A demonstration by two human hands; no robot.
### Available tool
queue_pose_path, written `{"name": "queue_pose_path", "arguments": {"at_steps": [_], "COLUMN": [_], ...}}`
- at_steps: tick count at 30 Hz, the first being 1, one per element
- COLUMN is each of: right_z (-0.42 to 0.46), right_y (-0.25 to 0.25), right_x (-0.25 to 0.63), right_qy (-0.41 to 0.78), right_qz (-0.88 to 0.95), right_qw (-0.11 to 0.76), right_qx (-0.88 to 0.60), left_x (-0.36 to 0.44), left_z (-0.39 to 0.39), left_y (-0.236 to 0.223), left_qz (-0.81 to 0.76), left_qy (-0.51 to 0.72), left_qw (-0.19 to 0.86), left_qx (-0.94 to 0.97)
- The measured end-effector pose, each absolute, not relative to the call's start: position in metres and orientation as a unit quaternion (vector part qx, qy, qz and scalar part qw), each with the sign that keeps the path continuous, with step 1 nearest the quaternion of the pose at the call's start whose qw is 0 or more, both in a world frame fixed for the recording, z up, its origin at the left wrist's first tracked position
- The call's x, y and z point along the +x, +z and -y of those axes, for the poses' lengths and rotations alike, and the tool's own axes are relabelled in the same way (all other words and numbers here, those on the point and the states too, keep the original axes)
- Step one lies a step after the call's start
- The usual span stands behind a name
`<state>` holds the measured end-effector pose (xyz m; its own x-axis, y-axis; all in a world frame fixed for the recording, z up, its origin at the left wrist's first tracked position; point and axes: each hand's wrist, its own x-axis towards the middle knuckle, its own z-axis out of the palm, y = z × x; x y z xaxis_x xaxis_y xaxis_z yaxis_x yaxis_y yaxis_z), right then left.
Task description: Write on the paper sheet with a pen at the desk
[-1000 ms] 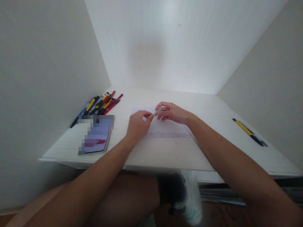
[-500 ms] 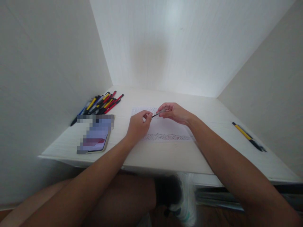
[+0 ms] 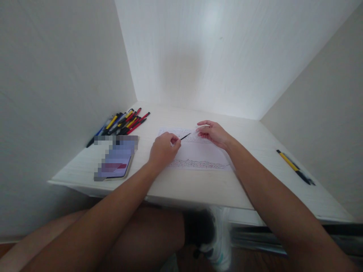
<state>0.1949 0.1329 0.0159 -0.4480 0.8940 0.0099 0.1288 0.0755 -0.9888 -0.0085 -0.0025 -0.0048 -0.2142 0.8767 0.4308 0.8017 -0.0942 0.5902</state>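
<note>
My left hand (image 3: pixel 166 148) is closed, pinching a thin black pen refill (image 3: pixel 185 136) between thumb and fingertips. The refill points up to the right, its far end bare. Close to that end is my right hand (image 3: pixel 211 134), with its index finger raised and its thumb and other fingers curled together. A pale, see-through piece, blurred, shows at its fingertips; its exact kind is unclear. Beneath both hands a white sheet of paper (image 3: pixel 195 153) lies on the desk, with rows of small handwriting along its top and bottom. My hands do not touch each other.
A pile of red, yellow, blue and black pens (image 3: pixel 124 122) lies at the left against the wall. In front of it rests a phone (image 3: pixel 117 160). Yellow and black pens (image 3: pixel 295 166) lie at the right. Walls enclose the white desk (image 3: pixel 181 189) on three sides.
My right hand has drawn away to the right from the left hand, and its index finger has lifted. More of the refill's dark end now shows.
</note>
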Motion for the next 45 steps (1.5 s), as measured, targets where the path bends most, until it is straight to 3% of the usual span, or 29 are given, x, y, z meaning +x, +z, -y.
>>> {"name": "queue_pose_path", "arguments": {"at_steps": [6,18,24,28,32,36,45], "right_z": [-0.14,-0.133,-0.134,-0.13,-0.117,-0.106,-0.098], "right_y": [0.01,0.016,0.011,0.015,0.028,0.031,0.025], "right_x": [0.202,0.199,0.202,0.198,0.191,0.183,0.17], "right_qy": [0.373,0.124,0.133,0.131,0.266,0.481,0.64], "right_qz": [0.77,0.871,0.886,0.89,0.848,0.766,0.622], "right_qw": [0.321,0.255,0.163,0.203,0.302,0.291,0.333], "right_qx": [-0.406,-0.402,-0.412,-0.387,-0.345,-0.312,-0.303], "left_x": [-0.006,-0.004,-0.004,-0.004,-0.003,-0.003,-0.007], "left_z": [0.008,0.007,0.007,0.005,0.004,0.004,0.004], "left_y": [-0.001,-0.005,-0.008,-0.009,-0.008,-0.007,-0.006], "left_qz": [-0.708,-0.72,-0.7,-0.688,-0.644,-0.606,-0.618], "left_qy": [0.328,0.296,0.318,0.354,0.432,0.482,0.487], "left_qw": [0.034,0.025,0.023,0.018,0.019,0.038,0.078], "left_qx": [0.624,0.627,0.64,0.633,0.631,0.632,0.613]}}
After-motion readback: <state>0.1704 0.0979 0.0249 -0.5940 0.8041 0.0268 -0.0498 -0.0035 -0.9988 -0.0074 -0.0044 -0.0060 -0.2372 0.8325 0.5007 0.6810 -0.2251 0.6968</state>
